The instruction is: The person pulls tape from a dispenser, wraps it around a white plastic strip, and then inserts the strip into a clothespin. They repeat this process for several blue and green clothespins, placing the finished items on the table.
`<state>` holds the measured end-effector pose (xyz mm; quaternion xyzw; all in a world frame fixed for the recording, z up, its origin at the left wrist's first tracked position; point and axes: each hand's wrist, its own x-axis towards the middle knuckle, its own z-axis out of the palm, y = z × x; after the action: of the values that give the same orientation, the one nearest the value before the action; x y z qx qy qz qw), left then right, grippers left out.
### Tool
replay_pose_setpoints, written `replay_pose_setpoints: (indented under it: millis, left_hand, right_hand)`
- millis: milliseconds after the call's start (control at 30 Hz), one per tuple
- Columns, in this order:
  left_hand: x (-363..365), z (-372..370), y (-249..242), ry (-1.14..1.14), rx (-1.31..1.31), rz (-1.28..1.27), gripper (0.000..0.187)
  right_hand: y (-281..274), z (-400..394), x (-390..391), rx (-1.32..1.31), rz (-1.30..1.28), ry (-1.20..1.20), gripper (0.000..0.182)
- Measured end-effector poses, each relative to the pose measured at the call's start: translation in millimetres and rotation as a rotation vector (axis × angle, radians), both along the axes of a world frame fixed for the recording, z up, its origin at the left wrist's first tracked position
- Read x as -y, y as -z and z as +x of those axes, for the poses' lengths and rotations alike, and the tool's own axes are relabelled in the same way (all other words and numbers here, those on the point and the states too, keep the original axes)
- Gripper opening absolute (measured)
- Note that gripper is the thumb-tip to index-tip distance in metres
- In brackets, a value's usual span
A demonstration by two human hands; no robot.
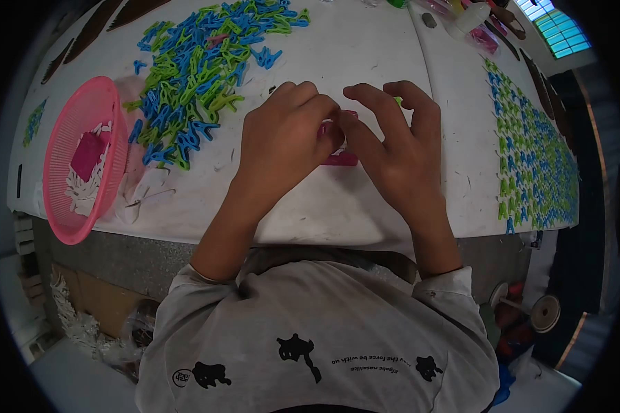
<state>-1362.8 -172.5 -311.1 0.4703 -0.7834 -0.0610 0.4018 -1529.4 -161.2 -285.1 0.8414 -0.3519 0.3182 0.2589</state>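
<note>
My left hand (282, 134) is closed, its fingertips pressed together at a small pink box (340, 160) on the white table; what they pinch is hidden. White bits show inside the box between my hands. My right hand (401, 141) is on the other side, its thumb beside the box and its index and middle fingers raised and spread. A bit of bright green (398, 101) shows just behind those fingers. Beyond my left hand lies a large loose pile of blue and green clothespins (193, 76).
A pink plastic basket (114, 172) at the left table edge holds white strips and a magenta block (87, 155). Rows of blue and green clothespins (530, 151) cover the right side. A white bottle (472, 18) stands at the back right. White scraps (141, 193) lie near the basket.
</note>
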Motion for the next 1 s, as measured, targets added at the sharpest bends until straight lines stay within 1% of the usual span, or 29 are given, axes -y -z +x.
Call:
replay_pose_setpoints:
  millis: [100,167,300,367,400,467,500,567,600,667,767,900,967,1000]
  left_hand:
    - [0,-1,2,-0.001,0.012,-0.037,0.016]
    - [-1,0,4,0.0,0.03,-0.075,0.015]
    - [-3,-1,2,-0.025,0.036,-0.063,0.014]
    - [-2,-1,2,0.022,0.026,-0.099,0.013]
    - [-3,1,1,0.021,0.025,-0.099,0.013]
    - [-2,7,-3,0.063,-0.026,-0.159,0.021]
    - [-1,11,-5,0.063,-0.026,-0.158,0.021]
    - [1,22,-7,0.09,-0.001,-0.252,0.026]
    - [0,25,-9,0.09,0.0,-0.25,0.026]
    - [-1,29,-11,0.125,0.013,-0.238,0.027]
    - [0,28,-10,0.136,0.024,-0.243,0.025]
    - [2,22,-6,0.137,0.018,-0.236,0.021]
    - [3,19,-7,0.155,0.053,-0.246,0.016]
    - [3,17,-7,0.155,0.052,-0.243,0.016]
  right_hand:
    - [0,0,-3,-0.001,0.017,0.0,0.009]
    - [-4,1,-8,-0.044,0.082,0.041,0.016]
    - [-2,-3,-6,-0.053,0.097,0.085,0.016]
    - [-1,-5,-5,-0.032,0.112,0.075,0.006]
    - [0,-7,-5,-0.032,0.112,0.074,0.006]
    - [0,-12,-6,0.119,0.19,0.078,0.009]
    - [-1,-15,-6,0.118,0.19,0.078,0.009]
    - [-4,-21,-8,0.206,0.268,0.076,0.017]
    - [-3,-24,-8,0.206,0.271,0.076,0.017]
    - [-1,-27,-9,0.288,0.322,0.092,0.021]
    - [1,-32,-10,0.308,0.347,0.085,0.02]
    - [2,-32,-11,0.32,0.368,0.083,0.019]
    - [2,-30,-11,0.188,0.315,0.127,0.02]
    - [3,-29,-11,0.187,0.318,0.128,0.02]
